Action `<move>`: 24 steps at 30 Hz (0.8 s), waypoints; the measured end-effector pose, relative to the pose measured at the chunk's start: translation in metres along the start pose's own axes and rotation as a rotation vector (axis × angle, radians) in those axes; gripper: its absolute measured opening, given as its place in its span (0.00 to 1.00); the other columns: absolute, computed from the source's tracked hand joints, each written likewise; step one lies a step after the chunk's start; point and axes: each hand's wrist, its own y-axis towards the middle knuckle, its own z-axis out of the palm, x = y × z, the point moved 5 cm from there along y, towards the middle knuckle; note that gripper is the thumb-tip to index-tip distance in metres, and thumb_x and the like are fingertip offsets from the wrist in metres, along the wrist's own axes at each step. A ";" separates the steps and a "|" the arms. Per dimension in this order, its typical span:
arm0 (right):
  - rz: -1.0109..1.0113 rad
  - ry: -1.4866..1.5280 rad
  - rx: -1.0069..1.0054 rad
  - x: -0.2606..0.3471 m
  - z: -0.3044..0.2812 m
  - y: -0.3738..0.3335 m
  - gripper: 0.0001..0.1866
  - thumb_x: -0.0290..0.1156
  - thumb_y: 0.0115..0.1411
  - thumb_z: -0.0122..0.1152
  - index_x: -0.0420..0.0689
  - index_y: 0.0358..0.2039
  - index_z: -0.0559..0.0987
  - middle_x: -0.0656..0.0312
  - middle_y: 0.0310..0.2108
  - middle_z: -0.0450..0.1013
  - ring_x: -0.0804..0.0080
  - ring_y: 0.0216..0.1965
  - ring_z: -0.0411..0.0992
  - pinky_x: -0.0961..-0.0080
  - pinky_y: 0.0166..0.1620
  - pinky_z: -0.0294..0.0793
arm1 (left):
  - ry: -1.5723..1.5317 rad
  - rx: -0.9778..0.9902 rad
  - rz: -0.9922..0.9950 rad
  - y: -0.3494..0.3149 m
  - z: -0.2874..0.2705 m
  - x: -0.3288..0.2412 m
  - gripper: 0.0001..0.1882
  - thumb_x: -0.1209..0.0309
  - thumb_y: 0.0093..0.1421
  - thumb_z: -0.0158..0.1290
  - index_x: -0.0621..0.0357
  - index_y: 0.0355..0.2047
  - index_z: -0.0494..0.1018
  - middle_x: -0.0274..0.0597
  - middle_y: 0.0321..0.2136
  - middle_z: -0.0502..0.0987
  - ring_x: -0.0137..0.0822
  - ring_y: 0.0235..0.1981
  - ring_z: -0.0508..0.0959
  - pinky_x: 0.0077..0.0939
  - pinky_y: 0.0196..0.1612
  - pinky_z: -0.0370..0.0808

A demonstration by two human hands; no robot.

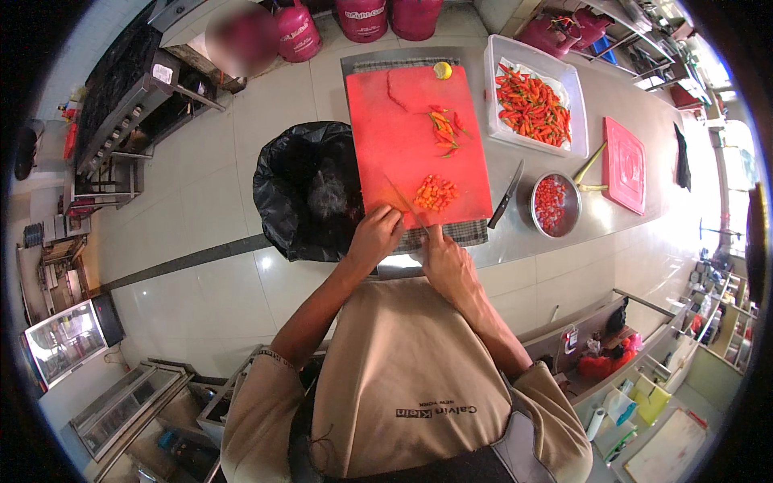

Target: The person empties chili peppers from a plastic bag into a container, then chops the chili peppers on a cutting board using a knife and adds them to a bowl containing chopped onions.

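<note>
My right hand grips a knife at the near edge of a red cutting board; its blade points forward and left over the board. My left hand rests at the board's near left corner, fingers bent and pinched beside the blade on what looks like an orange chili pepper, mostly hidden by the fingers. Right of the blade lies a pile of chopped chilies. Several whole chilies lie farther up the board, near a cut yellow-green citrus fruit at the far edge.
A second knife lies right of the board, beside a metal bowl of chopped chilies. Behind it stands a white tub of whole chilies. A red plastic lid lies farther right. Left of the board is a black-lined bin.
</note>
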 end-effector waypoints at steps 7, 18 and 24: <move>0.045 -0.046 0.049 -0.024 0.040 0.022 0.16 0.33 0.69 0.48 0.39 0.53 0.65 0.33 0.29 0.78 0.28 0.32 0.79 0.36 0.36 0.79 | 0.070 -0.013 0.086 0.013 0.002 -0.005 0.09 0.74 0.59 0.58 0.64 0.39 0.75 0.48 0.36 0.76 0.51 0.41 0.81 0.43 0.45 0.81; 0.021 0.015 0.092 -0.022 0.043 0.025 0.18 0.31 0.69 0.47 0.37 0.56 0.62 0.32 0.29 0.78 0.29 0.33 0.79 0.37 0.37 0.79 | -0.039 0.071 0.045 0.017 -0.004 -0.001 0.08 0.76 0.59 0.58 0.63 0.39 0.74 0.49 0.38 0.77 0.53 0.40 0.82 0.46 0.43 0.82; 0.048 0.012 0.129 -0.006 0.025 0.009 0.19 0.32 0.69 0.50 0.40 0.57 0.62 0.31 0.28 0.78 0.28 0.34 0.79 0.35 0.38 0.78 | -0.026 0.079 0.036 0.011 -0.004 0.006 0.08 0.76 0.60 0.60 0.63 0.38 0.74 0.48 0.37 0.78 0.53 0.37 0.83 0.44 0.39 0.82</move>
